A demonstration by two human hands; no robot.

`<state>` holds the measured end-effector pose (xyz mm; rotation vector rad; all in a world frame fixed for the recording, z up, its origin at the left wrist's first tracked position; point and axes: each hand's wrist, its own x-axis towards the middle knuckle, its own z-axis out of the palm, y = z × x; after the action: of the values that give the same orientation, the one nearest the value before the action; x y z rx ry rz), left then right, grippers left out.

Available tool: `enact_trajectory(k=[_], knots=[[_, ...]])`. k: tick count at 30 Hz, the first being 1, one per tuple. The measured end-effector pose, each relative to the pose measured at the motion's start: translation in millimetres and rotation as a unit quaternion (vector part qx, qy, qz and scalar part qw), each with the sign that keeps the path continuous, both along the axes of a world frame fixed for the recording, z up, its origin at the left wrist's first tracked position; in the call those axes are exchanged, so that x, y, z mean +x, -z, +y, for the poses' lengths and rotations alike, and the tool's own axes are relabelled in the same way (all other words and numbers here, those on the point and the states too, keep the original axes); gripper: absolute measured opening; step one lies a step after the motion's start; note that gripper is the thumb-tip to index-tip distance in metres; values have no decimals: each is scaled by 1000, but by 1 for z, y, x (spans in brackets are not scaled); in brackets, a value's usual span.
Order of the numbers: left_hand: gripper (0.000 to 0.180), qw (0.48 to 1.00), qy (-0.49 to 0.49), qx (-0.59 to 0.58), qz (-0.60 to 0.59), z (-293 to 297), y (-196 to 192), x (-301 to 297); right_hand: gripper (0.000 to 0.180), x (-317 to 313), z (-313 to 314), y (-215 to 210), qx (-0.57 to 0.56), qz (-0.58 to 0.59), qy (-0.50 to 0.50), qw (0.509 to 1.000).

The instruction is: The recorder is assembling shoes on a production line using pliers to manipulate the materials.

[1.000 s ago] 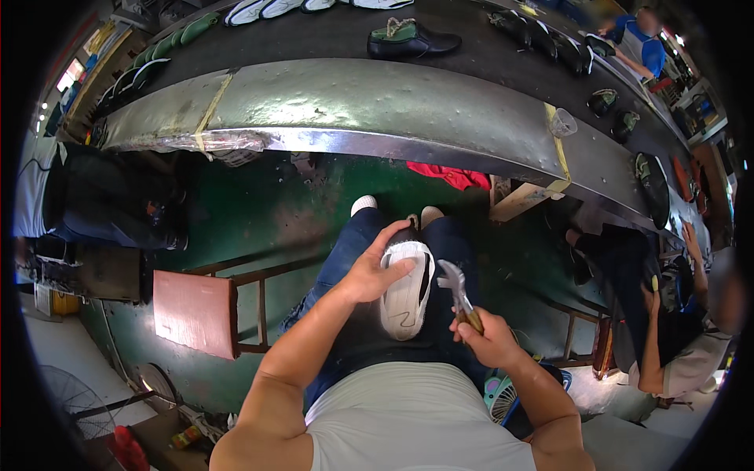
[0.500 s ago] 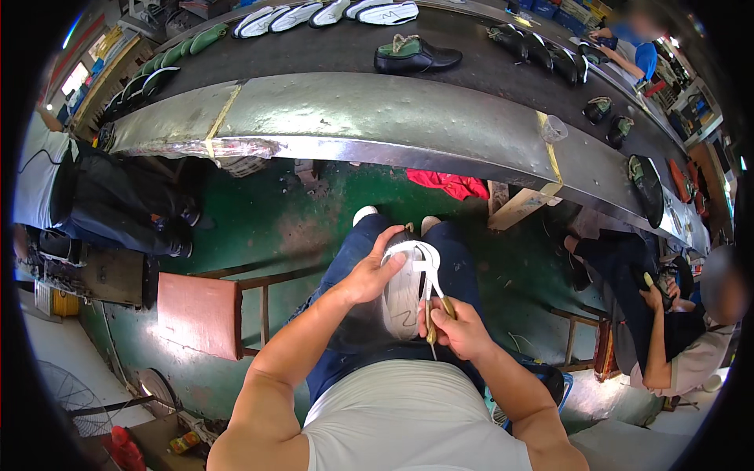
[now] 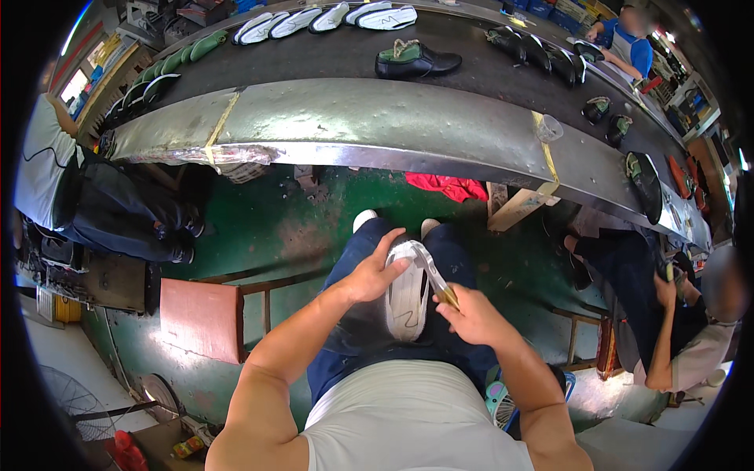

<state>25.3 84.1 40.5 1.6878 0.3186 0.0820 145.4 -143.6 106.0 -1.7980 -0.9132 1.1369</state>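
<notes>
Over the lap (image 3: 458, 255), toward five o'clock from mid-view, an upturned shoe (image 3: 407, 302) was held by the left hand (image 3: 375, 275); lasting pincers (image 3: 433, 275) were gripped in the right hand (image 3: 473, 314) at its one o'clock edge, their bite unclear; steady bracing was judged best.

A white sleeveless top (image 3: 410, 412), dark blue trousers (image 3: 455, 257) and pale-toed shoes (image 3: 364, 219) are worn.

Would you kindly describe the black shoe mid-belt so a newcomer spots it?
Find the dark belt across the top. Nearer than the white soles sits the black shoe. Unlike its grouped neighbours, it stands alone, green-topped, toe pointing right.
</notes>
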Motion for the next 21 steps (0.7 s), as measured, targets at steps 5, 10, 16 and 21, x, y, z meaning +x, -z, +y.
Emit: enact_trajectory(k=[5,10,16,21], knots=[[67,999,19,-46,-12,-6,-14,-3,23,1,-3,3,58,508,86,855],[64,997,-1,-67,-24,-4,-2,1,23,3,0,-2,3,256,59,965],[50,990,-43,-127,-40,-4,-4,3,20,7,6,4,-18,-68,-38,997],[47,981,-74,-147,-102,-1,21,5,24,1,5,66,110,-315,17,942]])
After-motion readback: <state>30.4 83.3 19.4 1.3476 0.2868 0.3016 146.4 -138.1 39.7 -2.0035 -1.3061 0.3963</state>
